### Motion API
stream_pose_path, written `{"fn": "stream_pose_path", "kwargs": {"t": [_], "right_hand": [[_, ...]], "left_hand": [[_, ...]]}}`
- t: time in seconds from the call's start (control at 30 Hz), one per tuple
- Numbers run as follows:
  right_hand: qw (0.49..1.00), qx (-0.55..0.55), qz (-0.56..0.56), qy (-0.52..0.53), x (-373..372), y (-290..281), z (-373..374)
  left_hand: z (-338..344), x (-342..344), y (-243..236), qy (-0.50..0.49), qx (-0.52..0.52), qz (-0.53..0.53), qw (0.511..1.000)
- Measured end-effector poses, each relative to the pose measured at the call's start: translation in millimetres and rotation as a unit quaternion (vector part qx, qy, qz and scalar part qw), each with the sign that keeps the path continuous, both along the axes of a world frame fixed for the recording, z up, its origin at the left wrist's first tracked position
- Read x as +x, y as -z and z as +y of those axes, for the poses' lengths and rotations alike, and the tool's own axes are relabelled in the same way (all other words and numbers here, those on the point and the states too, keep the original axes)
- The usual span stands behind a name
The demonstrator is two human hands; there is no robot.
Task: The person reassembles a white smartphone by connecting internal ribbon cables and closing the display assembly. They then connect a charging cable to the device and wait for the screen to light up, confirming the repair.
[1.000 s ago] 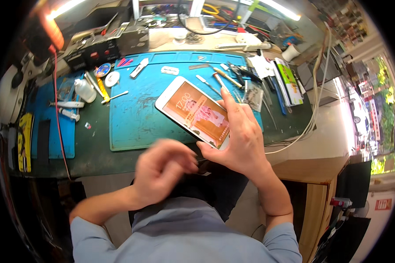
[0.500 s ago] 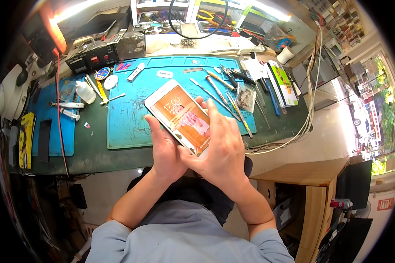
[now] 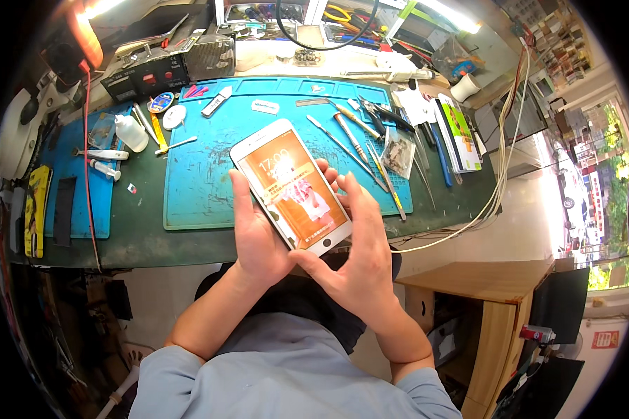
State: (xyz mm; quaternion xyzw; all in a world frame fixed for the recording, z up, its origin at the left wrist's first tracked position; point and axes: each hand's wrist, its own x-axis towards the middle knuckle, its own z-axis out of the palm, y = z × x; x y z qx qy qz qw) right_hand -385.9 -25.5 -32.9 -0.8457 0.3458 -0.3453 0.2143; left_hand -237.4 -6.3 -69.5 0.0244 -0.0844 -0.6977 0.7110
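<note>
A white-framed smartphone [image 3: 297,192] lies tilted in my left hand [image 3: 258,244], above the front of the blue work mat. Its lit screen shows a clock over an orange picture, and a dark round button sits near its lower edge. My left thumb runs along the phone's left side, while the fingertips curl up at its right side; the palm is underneath. My right hand [image 3: 363,258] is beside the lower right corner, its index finger raised off the glass and spread from the thumb. The right thumb tip is at the phone's bottom edge; whether it presses there I cannot tell.
On the blue mat [image 3: 203,188] lie tweezers [image 3: 388,181], a brush [image 3: 349,136], pliers [image 3: 388,119] and a small plastic bag [image 3: 398,153]. Left are a white bottle [image 3: 131,133] and a syringe [image 3: 105,170]. A cable [image 3: 500,174] hangs at the right; a wooden cabinet [image 3: 475,279] stands below.
My right hand has drawn back from the screen to the lower right, uncovering the phone's bottom edge and round button. The phone is still in my left hand, and the view has shifted slightly.
</note>
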Motion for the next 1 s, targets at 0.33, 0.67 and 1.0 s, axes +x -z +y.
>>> {"fn": "stream_pose_path", "kwargs": {"t": [0.33,0.67,1.0], "right_hand": [[0.994,0.039,-0.054,-0.09,-13.4,4.6,3.9],[0.997,-0.028,-0.027,-0.065,-8.3,16.4,3.6],[0.998,-0.036,-0.029,-0.047,-8.5,19.6,8.0]], "left_hand": [[0.2,6.3,0.3,-0.016,-0.003,0.003,1.0],[1.4,9.0,4.5,0.011,0.012,0.019,1.0],[2.1,8.6,11.5,0.025,-0.005,0.011,1.0]]}}
